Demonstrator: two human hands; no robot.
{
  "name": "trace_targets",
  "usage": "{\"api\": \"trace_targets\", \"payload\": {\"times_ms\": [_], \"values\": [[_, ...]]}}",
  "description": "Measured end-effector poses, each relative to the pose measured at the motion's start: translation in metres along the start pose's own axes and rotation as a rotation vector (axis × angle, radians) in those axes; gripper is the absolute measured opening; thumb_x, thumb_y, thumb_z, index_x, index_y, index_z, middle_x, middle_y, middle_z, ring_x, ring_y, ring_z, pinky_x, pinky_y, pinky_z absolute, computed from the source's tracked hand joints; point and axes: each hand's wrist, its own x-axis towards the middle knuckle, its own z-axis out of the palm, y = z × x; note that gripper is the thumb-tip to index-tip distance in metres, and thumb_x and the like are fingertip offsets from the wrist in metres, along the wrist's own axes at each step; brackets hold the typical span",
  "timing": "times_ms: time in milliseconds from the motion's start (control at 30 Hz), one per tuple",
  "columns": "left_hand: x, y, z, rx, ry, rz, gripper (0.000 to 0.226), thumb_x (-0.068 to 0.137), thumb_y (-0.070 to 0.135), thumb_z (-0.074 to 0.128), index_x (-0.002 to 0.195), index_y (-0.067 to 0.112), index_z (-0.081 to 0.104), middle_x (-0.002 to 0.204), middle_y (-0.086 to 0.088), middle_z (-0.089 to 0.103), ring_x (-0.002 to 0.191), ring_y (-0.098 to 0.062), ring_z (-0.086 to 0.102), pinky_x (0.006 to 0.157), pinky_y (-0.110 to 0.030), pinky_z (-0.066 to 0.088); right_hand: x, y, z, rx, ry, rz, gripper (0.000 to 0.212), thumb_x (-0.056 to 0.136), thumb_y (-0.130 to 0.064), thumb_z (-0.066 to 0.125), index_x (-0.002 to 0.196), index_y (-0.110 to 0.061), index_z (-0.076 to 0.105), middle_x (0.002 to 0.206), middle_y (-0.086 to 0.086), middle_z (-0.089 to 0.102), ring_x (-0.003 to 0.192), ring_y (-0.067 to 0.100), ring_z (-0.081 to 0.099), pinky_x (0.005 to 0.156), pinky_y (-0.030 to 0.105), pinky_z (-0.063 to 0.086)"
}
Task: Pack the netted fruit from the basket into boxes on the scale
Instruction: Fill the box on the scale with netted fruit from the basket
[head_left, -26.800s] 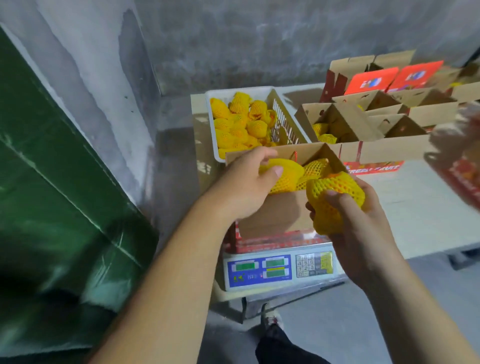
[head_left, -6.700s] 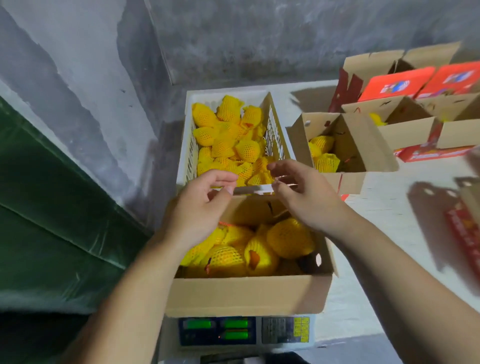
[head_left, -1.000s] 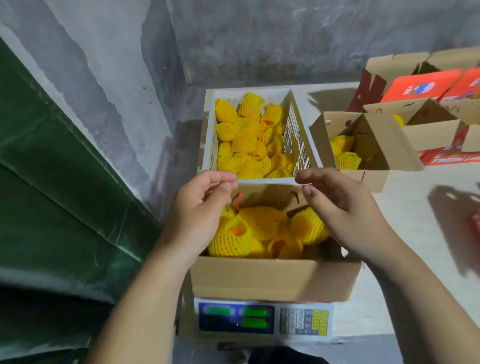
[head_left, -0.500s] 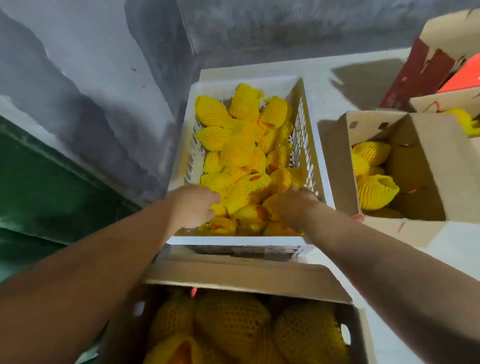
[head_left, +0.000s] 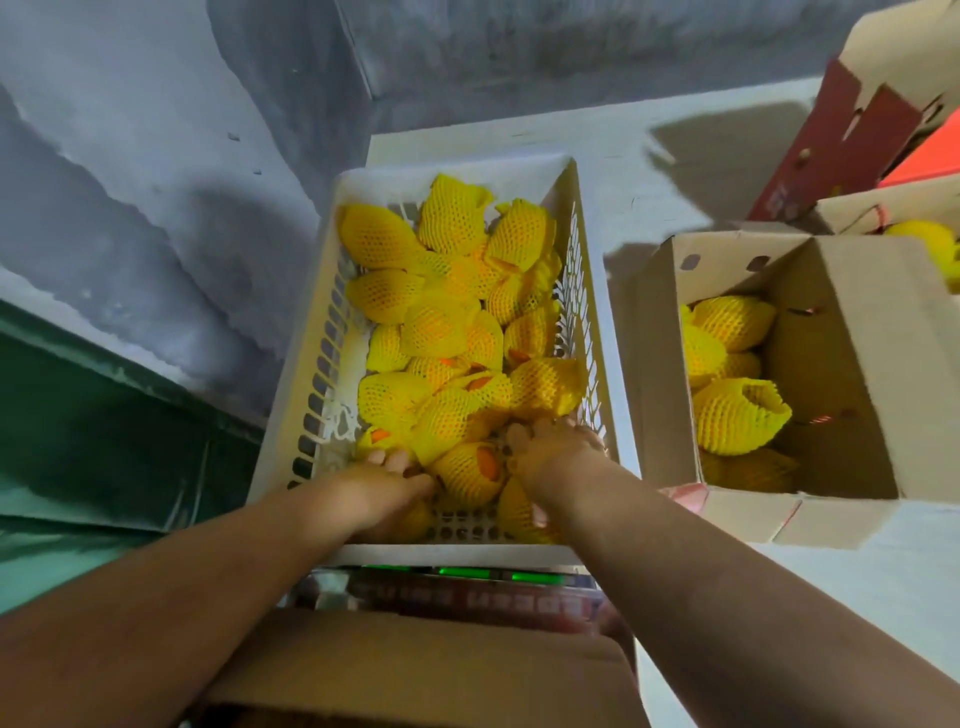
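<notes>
Both hands are sunk among the netted fruit (head_left: 457, 322) at the basket's (head_left: 311, 364) near end. The left hand (head_left: 379, 488) and right hand (head_left: 550, 457) are curled around fruit, seemingly so two can be lifted to the box (head_left: 415, 670) below.

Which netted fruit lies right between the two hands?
The fruit at the basket's near end, showing an orange patch through its net, between left hand and right hand.

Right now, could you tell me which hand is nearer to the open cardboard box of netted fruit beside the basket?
Right. The right hand is down in the basket's near corner on the side by that box; the left hand is in the opposite near corner.
</notes>
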Motion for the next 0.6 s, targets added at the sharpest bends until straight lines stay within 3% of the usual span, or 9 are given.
{"api": "trace_targets", "payload": {"times_ms": [100, 167, 300, 400, 467, 567, 600], "values": [[-0.004, -0.001, -0.007, 0.015, -0.056, -0.002, 0.046, 0.112, 0.040, 0.037, 0.157, 0.028, 0.040, 0.166, -0.010, 0.030, 0.150, -0.036, 0.029, 0.117, -0.045, 0.032, 0.003, -0.001, -0.001, -0.003, 0.049, 0.044, 0.088, 0.093, -0.024, 0.073, 0.161, -0.017, 0.018, 0.165, 0.017, 0.015, 0.152, 0.046, 0.015, 0.120, 0.056, 0.027], [-0.010, 0.000, -0.014, -0.047, -0.078, -0.093, 0.042, 0.114, 0.039, 0.028, 0.152, 0.028, 0.044, 0.159, -0.010, 0.037, 0.143, -0.034, 0.038, 0.111, -0.039, 0.037, 0.002, -0.004, -0.004, 0.067, 0.015, 0.117, 0.086, 0.095, -0.018, 0.071, 0.160, -0.016, 0.014, 0.163, 0.021, 0.014, 0.152, 0.048, 0.017, 0.115, 0.057, 0.035], [-0.009, -0.002, -0.015, 0.007, 0.005, -0.135, 0.037, 0.108, 0.012, 0.043, 0.144, 0.013, 0.054, 0.156, -0.010, 0.035, 0.144, -0.036, 0.030, 0.112, -0.042, 0.033, -0.004, -0.009, -0.013, 0.099, -0.004, 0.116, 0.081, 0.094, -0.019, 0.074, 0.160, -0.017, 0.028, 0.161, 0.017, 0.013, 0.147, 0.053, 0.022, 0.104, 0.060, 0.046], [-0.008, -0.005, -0.013, -0.061, -0.009, -0.105, 0.039, 0.113, 0.022, 0.031, 0.148, 0.012, 0.045, 0.150, -0.016, 0.042, 0.130, -0.037, 0.046, 0.102, -0.041, 0.037, -0.007, -0.008, -0.013, -0.066, -0.067, 0.019, 0.098, 0.087, -0.035, 0.081, 0.162, -0.029, 0.019, 0.166, 0.016, 0.009, 0.147, 0.058, 0.021, 0.106, 0.060, 0.047], [-0.010, -0.008, -0.010, -0.149, -0.020, -0.134, 0.045, 0.113, 0.038, 0.025, 0.154, 0.021, 0.033, 0.145, -0.015, 0.045, 0.121, -0.033, 0.051, 0.093, -0.039, 0.036, -0.008, -0.008, -0.007, -0.133, -0.034, -0.043, 0.099, 0.086, -0.051, 0.078, 0.162, -0.032, 0.017, 0.165, 0.014, 0.018, 0.146, 0.056, 0.027, 0.110, 0.062, 0.045], [-0.012, -0.011, -0.010, -0.088, 0.006, -0.083, 0.053, 0.111, 0.045, 0.027, 0.161, 0.027, 0.025, 0.170, -0.013, 0.021, 0.148, -0.038, 0.032, 0.101, -0.041, 0.031, -0.006, -0.007, -0.006, -0.086, 0.009, -0.036, 0.088, 0.089, -0.042, 0.076, 0.160, -0.029, 0.024, 0.165, 0.013, 0.018, 0.142, 0.054, 0.035, 0.109, 0.060, 0.046], [-0.014, -0.012, -0.011, -0.044, 0.049, -0.036, 0.050, 0.111, 0.037, 0.032, 0.160, 0.023, 0.030, 0.165, -0.018, 0.031, 0.144, -0.040, 0.038, 0.101, -0.040, 0.035, -0.005, -0.007, -0.008, -0.066, 0.016, -0.021, 0.085, 0.089, -0.036, 0.079, 0.157, -0.028, 0.029, 0.165, 0.013, 0.018, 0.140, 0.053, 0.039, 0.108, 0.058, 0.048]]}}
